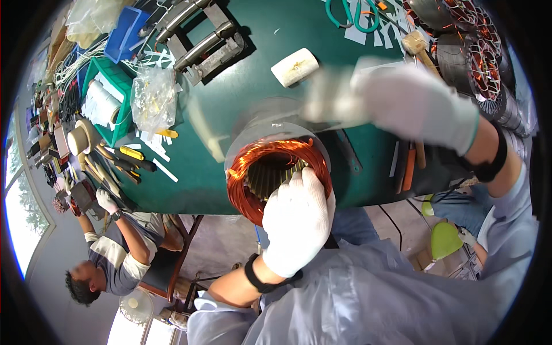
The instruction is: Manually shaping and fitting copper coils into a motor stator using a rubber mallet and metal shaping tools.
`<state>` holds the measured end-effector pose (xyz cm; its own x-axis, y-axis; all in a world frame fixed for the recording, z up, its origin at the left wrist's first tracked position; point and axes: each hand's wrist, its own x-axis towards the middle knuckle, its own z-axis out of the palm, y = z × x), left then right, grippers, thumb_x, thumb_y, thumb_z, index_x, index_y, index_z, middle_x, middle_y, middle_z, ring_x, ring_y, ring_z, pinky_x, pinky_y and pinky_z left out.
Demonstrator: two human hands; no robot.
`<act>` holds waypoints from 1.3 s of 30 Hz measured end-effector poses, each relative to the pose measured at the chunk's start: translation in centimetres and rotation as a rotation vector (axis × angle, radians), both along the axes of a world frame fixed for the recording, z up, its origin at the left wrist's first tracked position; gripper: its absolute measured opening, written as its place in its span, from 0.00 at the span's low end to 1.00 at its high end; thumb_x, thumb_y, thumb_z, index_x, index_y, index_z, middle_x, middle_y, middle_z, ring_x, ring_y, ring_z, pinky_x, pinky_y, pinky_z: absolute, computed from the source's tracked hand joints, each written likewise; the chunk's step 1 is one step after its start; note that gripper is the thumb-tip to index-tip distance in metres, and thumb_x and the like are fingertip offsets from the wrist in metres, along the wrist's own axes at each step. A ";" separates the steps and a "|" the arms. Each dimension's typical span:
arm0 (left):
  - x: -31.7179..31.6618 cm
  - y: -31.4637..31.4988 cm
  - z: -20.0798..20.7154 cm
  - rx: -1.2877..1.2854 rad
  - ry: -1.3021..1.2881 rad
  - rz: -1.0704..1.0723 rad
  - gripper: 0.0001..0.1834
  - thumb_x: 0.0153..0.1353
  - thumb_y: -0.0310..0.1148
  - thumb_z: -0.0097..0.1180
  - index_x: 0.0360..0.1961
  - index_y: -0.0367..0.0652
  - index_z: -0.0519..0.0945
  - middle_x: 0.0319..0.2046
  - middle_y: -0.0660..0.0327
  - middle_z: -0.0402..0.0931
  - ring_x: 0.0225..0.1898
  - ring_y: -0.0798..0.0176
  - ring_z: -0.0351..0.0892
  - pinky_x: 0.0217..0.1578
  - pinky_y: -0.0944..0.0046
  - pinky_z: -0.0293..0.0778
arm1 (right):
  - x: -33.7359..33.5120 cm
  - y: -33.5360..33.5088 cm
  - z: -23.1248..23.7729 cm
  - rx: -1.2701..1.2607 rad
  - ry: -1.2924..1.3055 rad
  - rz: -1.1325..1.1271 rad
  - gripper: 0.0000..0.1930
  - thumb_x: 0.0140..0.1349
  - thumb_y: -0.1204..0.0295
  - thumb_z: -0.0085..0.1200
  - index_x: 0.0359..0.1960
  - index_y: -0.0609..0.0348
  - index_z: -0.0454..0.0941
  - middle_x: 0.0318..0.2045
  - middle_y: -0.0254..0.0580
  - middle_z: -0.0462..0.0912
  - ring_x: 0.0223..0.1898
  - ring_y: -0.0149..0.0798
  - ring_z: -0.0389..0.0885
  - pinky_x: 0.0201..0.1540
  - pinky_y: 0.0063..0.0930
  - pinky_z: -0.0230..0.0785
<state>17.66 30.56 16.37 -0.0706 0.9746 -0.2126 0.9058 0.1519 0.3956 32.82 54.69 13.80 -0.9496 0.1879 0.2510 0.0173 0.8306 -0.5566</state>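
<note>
A motor stator (279,123) stands at the table's near edge, its ring of copper windings (247,204) facing me. My left hand (299,218), in a white glove, lies over the near right part of that ring. Its fingers are curled over the winding, the tips reaching into the slotted bore; what is under them is hidden. Beyond the stator, to the right, my gloved right hand (411,103) is raised above the table. Motion smears its fingers and a pale shape at them, so I cannot tell whether it holds anything. A white block (294,67) lies on the table beyond.
A metal fixture (207,49) and a green bin (109,100) stand at the far left. Several wound stators (474,57), a mallet (417,43) and teal-handled scissors (356,17) lie at the far right. Another person (123,247) sits at the left.
</note>
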 end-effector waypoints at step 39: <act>-3.7 -1.4 -0.3 0.137 0.017 -0.246 0.36 0.47 0.32 0.71 0.56 0.24 0.74 0.44 0.48 0.80 0.44 0.51 0.80 0.50 0.53 0.77 | -7.6 2.0 2.7 -0.014 -0.527 -0.011 0.23 0.56 0.73 0.60 0.56 0.42 0.83 0.36 0.43 0.85 0.32 0.42 0.85 0.35 0.33 0.79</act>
<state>13.99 29.13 16.05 0.1692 0.9824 -0.0790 0.9156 -0.1270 0.3814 25.17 56.71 16.49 -0.9441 0.1989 -0.2629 0.3069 0.8212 -0.4811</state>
